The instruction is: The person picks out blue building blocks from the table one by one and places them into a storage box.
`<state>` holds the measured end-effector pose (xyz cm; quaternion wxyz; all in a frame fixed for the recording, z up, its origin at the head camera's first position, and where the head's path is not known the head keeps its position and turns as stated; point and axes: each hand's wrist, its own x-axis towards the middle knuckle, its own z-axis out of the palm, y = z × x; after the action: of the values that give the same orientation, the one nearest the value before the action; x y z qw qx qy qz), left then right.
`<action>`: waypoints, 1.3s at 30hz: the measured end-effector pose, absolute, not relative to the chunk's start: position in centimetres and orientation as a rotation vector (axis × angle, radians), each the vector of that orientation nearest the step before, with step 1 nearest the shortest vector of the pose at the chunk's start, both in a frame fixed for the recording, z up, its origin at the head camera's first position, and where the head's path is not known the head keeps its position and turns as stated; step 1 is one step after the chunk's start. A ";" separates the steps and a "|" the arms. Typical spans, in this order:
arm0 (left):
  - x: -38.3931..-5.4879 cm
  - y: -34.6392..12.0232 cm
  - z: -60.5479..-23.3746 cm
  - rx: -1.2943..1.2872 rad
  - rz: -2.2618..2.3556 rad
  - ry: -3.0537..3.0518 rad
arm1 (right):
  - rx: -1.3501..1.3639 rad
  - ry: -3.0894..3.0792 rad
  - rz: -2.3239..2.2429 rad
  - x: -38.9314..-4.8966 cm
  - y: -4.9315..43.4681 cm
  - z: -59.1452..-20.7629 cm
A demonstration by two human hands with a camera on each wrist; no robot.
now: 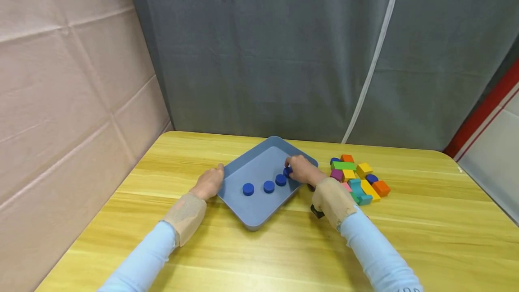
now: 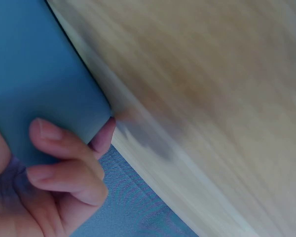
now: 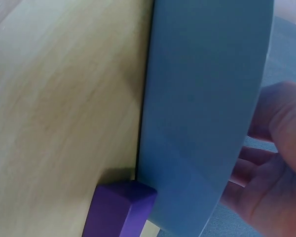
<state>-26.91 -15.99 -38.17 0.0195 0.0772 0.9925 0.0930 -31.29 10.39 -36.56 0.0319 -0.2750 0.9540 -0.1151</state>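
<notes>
A grey-blue tray (image 1: 259, 163) lies turned at an angle on the table. Its left corner is gripped by my left hand (image 1: 208, 183); in the left wrist view the fingers of that hand (image 2: 71, 173) curl around the tray's outer wall (image 2: 34, 74). Reaching over the right rim, my right hand (image 1: 303, 170) pinches a round blue block (image 1: 287, 172) on the tray floor. Three more round blue blocks (image 1: 269, 187) lie in a loose row beside it. In the right wrist view the tray wall (image 3: 202, 98) hides the fingertips of the right hand (image 3: 281, 153).
Right of the tray is a cluster of colored blocks, among them a green block (image 1: 343, 166), a teal arched block (image 1: 359, 191) and an orange block (image 1: 381, 188). A purple block (image 3: 119, 210) sits close against the tray's outer wall. A grey curtain (image 1: 259, 57) hangs behind the table.
</notes>
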 end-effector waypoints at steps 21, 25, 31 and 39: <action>-26.9 -16.1 -38.1 0.231 0.314 3.080 | -0.837 2.919 -0.321 -30.9 10.6 -36.5; -27.0 -16.2 -38.2 0.233 0.305 3.081 | -0.839 2.914 -0.327 -30.8 10.7 -36.5; -27.1 -16.1 -38.2 0.228 0.308 3.072 | -0.841 2.941 -0.416 -30.7 11.1 -36.8; -27.0 -16.1 -38.2 0.230 0.312 3.070 | -0.903 3.022 -0.479 -30.3 11.9 -36.6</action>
<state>-27.02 -16.11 -38.21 0.0236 0.0745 0.9918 0.1009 -30.28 11.86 -36.59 -0.0242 -0.2828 0.9470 -0.1502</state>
